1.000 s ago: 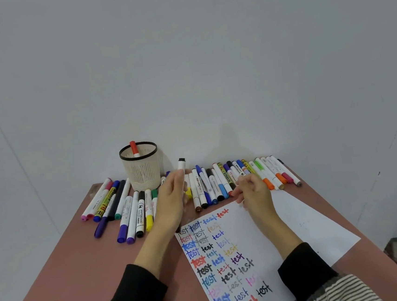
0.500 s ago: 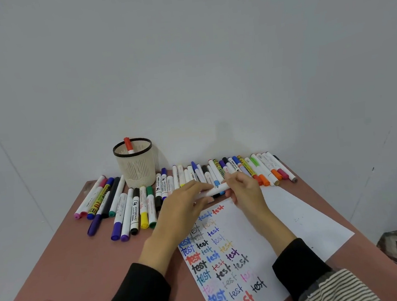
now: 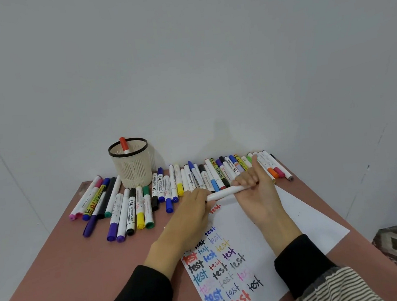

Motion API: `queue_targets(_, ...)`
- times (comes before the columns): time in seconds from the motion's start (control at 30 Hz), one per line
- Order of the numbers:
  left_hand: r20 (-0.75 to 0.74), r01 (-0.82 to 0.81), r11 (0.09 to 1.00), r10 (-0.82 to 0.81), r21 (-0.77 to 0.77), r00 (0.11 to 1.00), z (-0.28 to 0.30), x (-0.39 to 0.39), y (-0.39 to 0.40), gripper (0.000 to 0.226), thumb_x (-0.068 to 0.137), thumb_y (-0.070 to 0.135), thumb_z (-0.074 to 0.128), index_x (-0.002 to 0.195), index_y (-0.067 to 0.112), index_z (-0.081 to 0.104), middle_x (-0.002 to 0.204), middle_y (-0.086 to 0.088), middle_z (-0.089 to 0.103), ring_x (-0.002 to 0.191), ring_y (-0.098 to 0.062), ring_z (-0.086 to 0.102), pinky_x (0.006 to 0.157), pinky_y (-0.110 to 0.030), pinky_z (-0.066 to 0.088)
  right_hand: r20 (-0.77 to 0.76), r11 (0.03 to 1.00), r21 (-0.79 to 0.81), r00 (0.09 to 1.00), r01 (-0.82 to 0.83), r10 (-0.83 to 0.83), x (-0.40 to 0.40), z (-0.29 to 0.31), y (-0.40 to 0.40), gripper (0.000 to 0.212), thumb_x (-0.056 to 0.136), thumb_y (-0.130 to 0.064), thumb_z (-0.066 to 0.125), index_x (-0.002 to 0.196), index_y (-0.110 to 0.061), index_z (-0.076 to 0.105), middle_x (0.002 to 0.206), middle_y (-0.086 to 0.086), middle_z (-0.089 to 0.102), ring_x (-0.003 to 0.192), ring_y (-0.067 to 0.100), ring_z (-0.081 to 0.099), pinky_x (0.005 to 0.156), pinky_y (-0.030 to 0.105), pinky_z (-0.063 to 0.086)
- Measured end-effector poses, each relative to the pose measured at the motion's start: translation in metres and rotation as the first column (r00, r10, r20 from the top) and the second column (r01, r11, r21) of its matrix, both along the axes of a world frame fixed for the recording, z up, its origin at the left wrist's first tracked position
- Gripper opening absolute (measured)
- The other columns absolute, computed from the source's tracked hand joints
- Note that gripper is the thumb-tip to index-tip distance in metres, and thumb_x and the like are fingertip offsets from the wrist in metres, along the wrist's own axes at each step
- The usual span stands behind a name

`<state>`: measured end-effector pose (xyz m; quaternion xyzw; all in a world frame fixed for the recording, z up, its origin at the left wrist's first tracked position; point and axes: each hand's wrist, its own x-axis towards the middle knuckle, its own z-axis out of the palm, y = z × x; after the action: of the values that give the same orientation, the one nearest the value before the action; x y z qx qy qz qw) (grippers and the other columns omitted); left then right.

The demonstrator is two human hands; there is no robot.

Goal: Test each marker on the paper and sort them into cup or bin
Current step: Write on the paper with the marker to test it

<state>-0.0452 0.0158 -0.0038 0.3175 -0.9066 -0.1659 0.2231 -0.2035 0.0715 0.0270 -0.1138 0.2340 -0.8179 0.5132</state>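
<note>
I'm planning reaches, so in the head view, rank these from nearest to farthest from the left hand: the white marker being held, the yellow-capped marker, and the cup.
From the left hand:
1. White marker, in its grip, just right.
2. Yellow-capped marker, lying to its left.
3. Cup, back left by the wall.

The sheet of paper (image 3: 262,246) is showing the word "test" written again and again in red, blue, black, purple, yellow, grey and pink; a black-capped marker (image 3: 130,215) lying on the surface is reading "WHITEBOARD" along its white barrel; other marker labels are staying too small to read.
</note>
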Motion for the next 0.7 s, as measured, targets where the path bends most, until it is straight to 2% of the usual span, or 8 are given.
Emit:
queue_targets(0.1,0.086,-0.015,0.998,0.02,-0.064,0.996,0.002,-0.003,0.003,0.022,0.103,0.041,0.031,0.101,0.023,0.045,0.089,0.008,0.045,0.078,-0.01,0.04,0.071,-0.027,0.037,-0.013,0.999,0.046,1.0,0.024,-0.023,-0.002,0.001,0.002,0.059,0.091,-0.032,0.062,0.047,-0.021,0.025,0.044,-0.005,0.018,0.04,0.009,0.018,0.047,0.022,0.025)
queue_targets(0.23,0.225,0.025,0.982,0.018,-0.186,0.974,0.008,-0.009,0.011,0.03,0.101,0.051,0.026,0.091,0.024,0.036,0.07,0.009,0.04,0.06,-0.008,0.038,0.054,-0.024,0.029,0.019,0.997,0.068,0.999,0.039,-0.041,-0.008,0.0,0.002,0.063,0.097,-0.026,0.056,0.042,-0.021,0.026,0.039,-0.007,0.017,0.034,0.008,0.015,0.038,0.02,0.02)
queue_targets(0.4,0.262,0.059,0.976,-0.002,-0.208,0.965,0.005,-0.015,0.015,0.035,0.099,0.055,0.021,0.096,0.025,0.039,0.067,0.009,0.043,0.06,-0.011,0.046,0.063,-0.03,0.047,0.03,0.995,0.097,0.999,0.035,-0.038,-0.012,0.002,0.004,0.064,0.097,-0.025,0.054,0.04,-0.021,0.028,0.038,-0.007,0.018,0.032,0.007,0.015,0.034,0.019,0.019)
queue_targets(0.5,0.263,0.056,0.978,-0.001,-0.202,0.965,0.004,-0.014,0.017,0.04,0.099,0.055,0.02,0.101,0.023,0.044,0.068,0.008,0.045,0.061,-0.012,0.048,0.063,-0.031,0.047,0.018,0.995,0.099,1.0,0.022,-0.023,-0.012,0.003,0.005,0.062,0.098,-0.026,0.053,0.042,-0.021,0.027,0.038,-0.007,0.019,0.031,0.007,0.015,0.034,0.018,0.019)
queue_targets(0.7,0.262,0.073,0.99,-0.039,-0.119,0.964,0.005,-0.015,0.018,0.039,0.099,0.056,0.021,0.091,0.025,0.044,0.067,0.008,0.044,0.061,-0.011,0.044,0.066,-0.033,0.045,-0.052,0.993,0.112,0.999,0.023,-0.018,-0.011,0.005,0.007,0.061,0.098,-0.028,0.053,0.042,-0.021,0.03,0.038,-0.008,0.02,0.032,0.006,0.016,0.038,0.019,0.016)
